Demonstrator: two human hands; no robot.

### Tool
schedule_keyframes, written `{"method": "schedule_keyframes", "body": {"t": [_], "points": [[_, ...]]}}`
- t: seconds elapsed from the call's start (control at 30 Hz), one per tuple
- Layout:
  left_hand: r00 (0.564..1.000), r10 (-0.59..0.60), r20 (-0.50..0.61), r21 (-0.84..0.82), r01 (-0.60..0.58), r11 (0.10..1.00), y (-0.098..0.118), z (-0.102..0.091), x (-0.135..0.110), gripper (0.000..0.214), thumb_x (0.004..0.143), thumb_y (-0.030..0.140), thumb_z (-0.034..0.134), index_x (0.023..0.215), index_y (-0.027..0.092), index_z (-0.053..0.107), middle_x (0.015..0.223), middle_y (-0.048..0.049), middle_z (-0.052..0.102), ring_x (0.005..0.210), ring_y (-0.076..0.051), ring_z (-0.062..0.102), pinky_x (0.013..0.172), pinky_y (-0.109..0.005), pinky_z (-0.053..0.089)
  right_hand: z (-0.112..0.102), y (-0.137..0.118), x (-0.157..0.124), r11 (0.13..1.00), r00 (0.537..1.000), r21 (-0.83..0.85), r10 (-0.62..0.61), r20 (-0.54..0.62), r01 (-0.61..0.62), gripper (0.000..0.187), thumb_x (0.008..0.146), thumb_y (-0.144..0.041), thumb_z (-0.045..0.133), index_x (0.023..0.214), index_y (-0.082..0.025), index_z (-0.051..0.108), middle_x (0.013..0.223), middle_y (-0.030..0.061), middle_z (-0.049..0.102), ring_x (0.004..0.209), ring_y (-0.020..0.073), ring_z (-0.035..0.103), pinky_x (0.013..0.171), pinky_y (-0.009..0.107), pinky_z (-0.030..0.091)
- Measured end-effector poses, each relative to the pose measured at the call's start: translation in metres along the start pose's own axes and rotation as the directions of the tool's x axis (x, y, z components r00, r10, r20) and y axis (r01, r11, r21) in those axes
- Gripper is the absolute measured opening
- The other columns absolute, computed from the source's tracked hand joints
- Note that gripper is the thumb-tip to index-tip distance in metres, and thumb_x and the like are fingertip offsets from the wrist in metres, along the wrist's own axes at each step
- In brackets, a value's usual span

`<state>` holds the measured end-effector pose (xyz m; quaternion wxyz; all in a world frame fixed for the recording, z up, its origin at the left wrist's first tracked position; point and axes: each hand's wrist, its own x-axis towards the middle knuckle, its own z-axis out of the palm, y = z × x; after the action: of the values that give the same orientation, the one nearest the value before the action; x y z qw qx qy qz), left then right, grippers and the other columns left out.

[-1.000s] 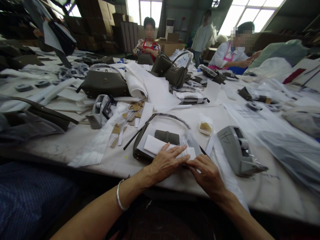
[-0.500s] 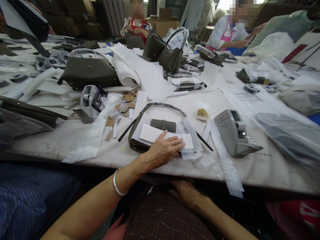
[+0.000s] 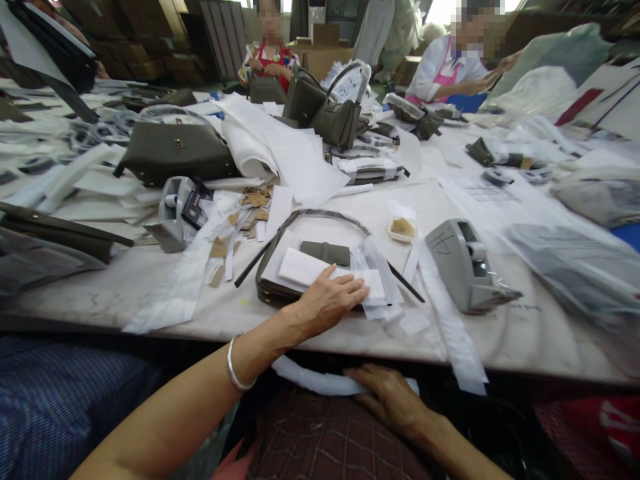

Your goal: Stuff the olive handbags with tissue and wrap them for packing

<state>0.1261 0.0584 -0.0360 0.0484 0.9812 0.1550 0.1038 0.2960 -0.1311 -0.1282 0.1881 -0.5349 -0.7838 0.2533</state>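
Observation:
My left hand (image 3: 334,298) lies flat, fingers stretched, on a folded white padding strip (image 3: 303,267). The strip rests on a dark olive handbag (image 3: 273,270) with white sheet lining its face and a wrapped handle arched behind it. A small olive flap piece (image 3: 325,253) sits just beyond the strip. Below the table edge, at my lap, my right hand (image 3: 393,395) is closed around a long white strip of wrapping material (image 3: 320,381); its fingertips are partly hidden.
A grey tape dispenser (image 3: 453,267) stands at the right, another grey dispenser (image 3: 173,213) at the left. A small white dish (image 3: 403,229) sits behind the bag. Brown paper tags (image 3: 256,198), more olive handbags (image 3: 175,147) and white sheets cover the table. Two people work across it.
My right hand has come up from under the table edge, bringing the long white strip into view. My left hand stays on the padding strip.

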Motion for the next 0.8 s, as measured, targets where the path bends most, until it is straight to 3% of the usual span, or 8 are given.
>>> {"method": "schedule_keyframes", "body": {"t": [0.07, 0.2, 0.33, 0.47, 0.6, 0.67, 0.73, 0.8], "points": [[1.000, 0.012, 0.026, -0.024, -0.011, 1.000, -0.004, -0.005, 0.005, 0.031, 0.096, 0.012, 0.043, 0.124, 0.020, 0.054, 0.126, -0.0090, 0.064, 0.113, -0.021, 0.062, 0.104, -0.045, 0.040, -0.023, -0.019, -0.002, 0.997, 0.997, 0.070, -0.023, 0.073, 0.018, 0.042, 0.092, -0.026, 0.059, 0.133, -0.029, 0.055, 0.104, 0.0040, 0.070, 0.088, 0.0172, 0.067, 0.078, 0.025, 0.052], [0.990, 0.016, 0.143, -0.103, -0.001, 0.995, -0.017, -0.020, 0.017, 0.027, 0.092, 0.013, 0.048, 0.114, 0.021, 0.061, 0.106, -0.0057, 0.071, 0.090, -0.020, 0.069, 0.079, -0.029, 0.051, -0.053, -0.056, 0.018, 0.993, 0.991, -0.003, -0.117, 0.059, 0.118, 0.039, 0.096, -0.025, 0.052, 0.135, -0.027, 0.052, 0.110, 0.0073, 0.066, 0.093, 0.0192, 0.062, 0.084, 0.031, 0.050], [0.971, 0.054, 0.233, -0.136, -0.022, 0.990, -0.026, -0.039, 0.027, 0.030, 0.090, 0.015, 0.051, 0.116, 0.024, 0.063, 0.103, -0.0050, 0.072, 0.086, -0.020, 0.070, 0.070, -0.025, 0.050, -0.058, -0.072, 0.047, 0.959, 0.957, -0.101, -0.251, 0.144, 0.266, 0.037, 0.094, -0.026, 0.056, 0.131, -0.023, 0.052, 0.108, 0.0069, 0.067, 0.091, 0.0195, 0.060, 0.084, 0.032, 0.046], [0.960, 0.065, 0.274, -0.108, -0.036, 0.993, -0.025, -0.048, 0.031, 0.029, 0.089, 0.014, 0.052, 0.113, 0.023, 0.065, 0.102, -0.0065, 0.073, 0.085, -0.021, 0.071, 0.068, -0.025, 0.051, -0.052, -0.071, 0.073, 0.856, 0.896, -0.268, -0.403, 0.185, 0.441, 0.016, 0.097, -0.024, 0.052, 0.110, -0.021, 0.059, 0.094, 0.0035, 0.066, 0.081, 0.0175, 0.056, 0.077, 0.032, 0.041], [0.955, 0.049, 0.293, -0.095, -0.022, 0.995, -0.024, -0.049, 0.034, 0.035, 0.088, 0.009, 0.050, 0.117, 0.023, 0.064, 0.100, -0.0053, 0.074, 0.087, -0.020, 0.071, 0.069, -0.024, 0.051, -0.049, -0.050, 0.109, 0.755, 0.839, -0.452, -0.543, -0.025, 0.475, 0.014, 0.097, -0.018, 0.047, 0.094, -0.019, 0.060, 0.087, 0.0039, 0.065, 0.077, 0.0180, 0.053, 0.075, 0.034, 0.038], [0.946, 0.020, 0.323, -0.085, 0.008, 0.996, -0.026, -0.050, 0.037, 0.036, 0.085, 0.009, 0.052, 0.116, 0.023, 0.065, 0.095, -0.0044, 0.074, 0.083, -0.019, 0.071, 0.067, -0.022, 0.050, -0.048, -0.034, 0.126, 0.725, 0.778, -0.518, -0.606, -0.168, 0.453, 0.018, 0.097, -0.013, 0.045, 0.091, -0.017, 0.061, 0.085, 0.0045, 0.066, 0.079, 0.0182, 0.054, 0.078, 0.034, 0.038], [0.947, -0.026, 0.321, -0.064, 0.049, 0.997, -0.028, -0.048, 0.040, 0.035, 0.084, 0.010, 0.055, 0.114, 0.022, 0.066, 0.094, -0.0043, 0.075, 0.081, -0.020, 0.071, 0.065, -0.023, 0.051, -0.045, -0.020, 0.138, 0.711, 0.716, -0.562, -0.642, -0.275, 0.422, 0.022, 0.097, -0.011, 0.043, 0.090, -0.017, 0.062, 0.086, 0.0052, 0.067, 0.082, 0.0185, 0.055, 0.079, 0.034, 0.037], [0.956, -0.089, 0.279, -0.050, 0.107, 0.993, -0.029, -0.042, 0.041, 0.036, 0.083, 0.012, 0.056, 0.116, 0.023, 0.066, 0.098, -0.0043, 0.075, 0.084, -0.021, 0.071, 0.068, -0.023, 0.052, -0.040, -0.011, 0.144, 0.728, 0.693, -0.577, -0.631, -0.350, 0.371, 0.025, 0.097, -0.010, 0.041, 0.089, -0.018, 0.063, 0.086, 0.0058, 0.067, 0.084, 0.0190, 0.055, 0.078, 0.035, 0.037]]}}
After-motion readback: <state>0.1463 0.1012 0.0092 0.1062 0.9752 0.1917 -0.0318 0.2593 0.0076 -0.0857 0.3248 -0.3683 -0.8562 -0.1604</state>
